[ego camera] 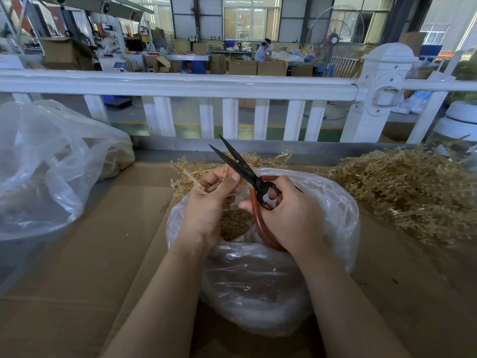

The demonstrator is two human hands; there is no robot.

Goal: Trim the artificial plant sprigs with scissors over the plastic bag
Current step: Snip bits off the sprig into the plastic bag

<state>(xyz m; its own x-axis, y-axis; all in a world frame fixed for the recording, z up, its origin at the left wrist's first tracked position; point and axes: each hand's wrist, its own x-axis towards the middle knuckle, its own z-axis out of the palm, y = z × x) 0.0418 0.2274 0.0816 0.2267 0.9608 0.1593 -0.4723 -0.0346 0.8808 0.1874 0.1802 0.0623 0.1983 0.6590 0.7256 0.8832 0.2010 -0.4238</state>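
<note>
My right hand curls through the red loop handles of the scissors, thumb hooked in one loop, fingers wrapped round the other. The black blades stand parted in a narrow V, tips pointing up and away toward the white railing. My left hand pinches a pale gold sprig between thumb and fingertips, just beside the lower blade near the pivot; I cannot tell whether the stem touches the steel.

Both hands hover over the mouth of the plastic bag, which sits on the brown cardboard between my forearms. Brown clippings lie inside it, under my left palm.

More sprigs fan out beyond the bag's far rim. A large heap of sprigs fills the right side, near the bag's edge. On the left a second, bigger clear bag slumps, well apart from my left wrist, with bare cardboard between. The railing's base closes off the far edge of the surface.
</note>
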